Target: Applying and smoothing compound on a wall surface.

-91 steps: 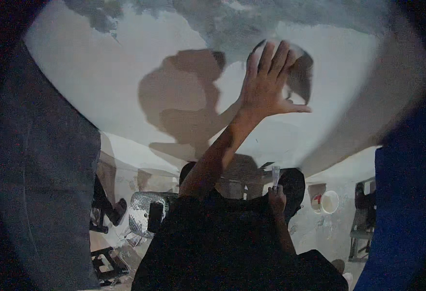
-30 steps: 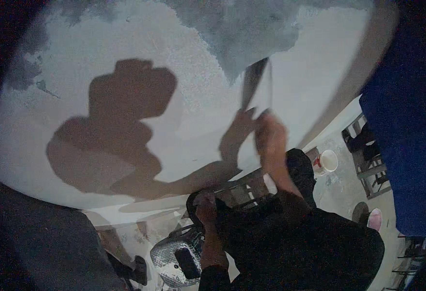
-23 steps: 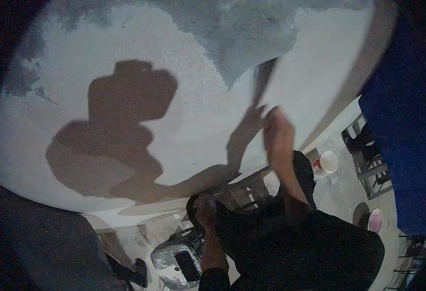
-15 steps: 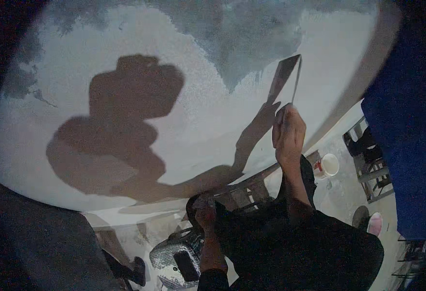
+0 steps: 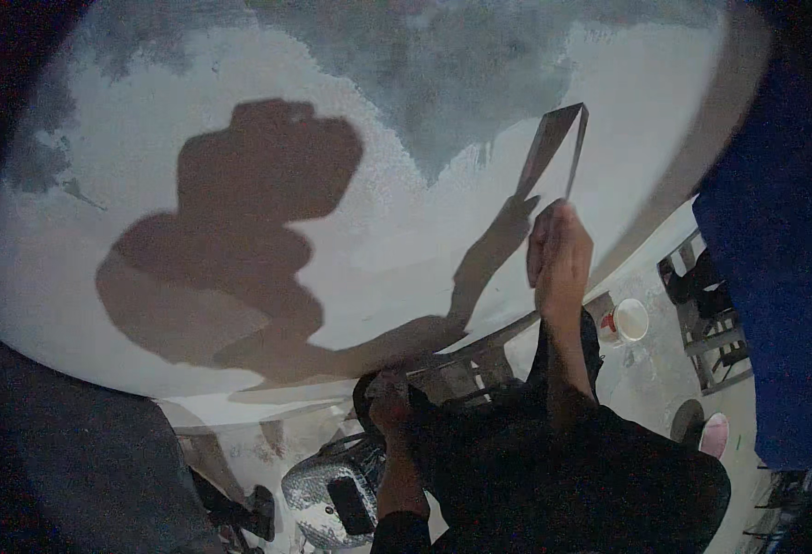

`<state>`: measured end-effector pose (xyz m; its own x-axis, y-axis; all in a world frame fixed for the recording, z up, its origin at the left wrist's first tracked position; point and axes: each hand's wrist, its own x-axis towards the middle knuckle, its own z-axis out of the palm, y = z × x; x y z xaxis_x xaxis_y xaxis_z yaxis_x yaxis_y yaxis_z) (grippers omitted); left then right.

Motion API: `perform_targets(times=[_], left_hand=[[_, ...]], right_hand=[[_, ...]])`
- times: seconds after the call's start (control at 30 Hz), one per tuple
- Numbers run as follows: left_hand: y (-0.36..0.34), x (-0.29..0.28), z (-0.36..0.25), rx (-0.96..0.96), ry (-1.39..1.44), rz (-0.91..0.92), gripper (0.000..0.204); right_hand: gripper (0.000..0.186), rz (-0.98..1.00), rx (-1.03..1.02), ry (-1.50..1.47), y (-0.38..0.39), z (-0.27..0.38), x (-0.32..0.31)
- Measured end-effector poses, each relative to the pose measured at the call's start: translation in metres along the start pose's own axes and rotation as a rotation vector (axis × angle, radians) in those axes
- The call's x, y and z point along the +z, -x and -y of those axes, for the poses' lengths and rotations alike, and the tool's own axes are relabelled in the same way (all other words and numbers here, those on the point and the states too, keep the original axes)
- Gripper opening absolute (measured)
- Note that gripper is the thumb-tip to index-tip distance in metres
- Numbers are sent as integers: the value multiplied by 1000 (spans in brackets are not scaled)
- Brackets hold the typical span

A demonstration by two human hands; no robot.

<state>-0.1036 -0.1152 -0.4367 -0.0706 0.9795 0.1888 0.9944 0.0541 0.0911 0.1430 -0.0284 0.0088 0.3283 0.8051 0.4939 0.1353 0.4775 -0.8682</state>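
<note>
A putty knife [image 5: 577, 152] is in my right hand [image 5: 558, 254], whose fingers are closed around its lower end. Its thin blade points upward and is seen nearly edge-on, its top edge against the wall [image 5: 406, 268]. White coating covers much of that wall, with grey patches along the top and left; a grey point dips down left of the blade. Low in the middle, my left hand [image 5: 389, 397] is in deep shade beside dark cloth. Its fingers are too dim to make out, and so is anything in them.
A white bucket [image 5: 631, 319] stands on the floor at right, with a pink round thing [image 5: 715, 434] nearer. A silvery patterned bag-like object [image 5: 318, 503] lies below my left hand. Blue sheeting [image 5: 794, 277] hangs at far right. My shadow falls across the wall.
My right hand and the putty knife have shifted slightly right, and the blade shows a little wider at its top. The left hand has hardly moved.
</note>
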Motion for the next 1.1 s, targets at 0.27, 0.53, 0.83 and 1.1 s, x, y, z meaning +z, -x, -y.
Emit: perform_targets(times=[0.27, 0.53, 0.83, 1.1], left_hand=[[-5, -2, 36, -130, -40, 181, 37], [-5, -26, 10, 179, -190, -542, 39], [-34, -90, -45, 300, 58, -657, 30], [16, 31, 35, -61, -221, -30, 34]], right_hand=[[28, 193, 3, 180, 15, -4, 5], [38, 147, -107, 128, 18, -8, 10], [43, 212, -26, 237, 18, -14, -10], [43, 194, -43, 162, 38, -23, 20]])
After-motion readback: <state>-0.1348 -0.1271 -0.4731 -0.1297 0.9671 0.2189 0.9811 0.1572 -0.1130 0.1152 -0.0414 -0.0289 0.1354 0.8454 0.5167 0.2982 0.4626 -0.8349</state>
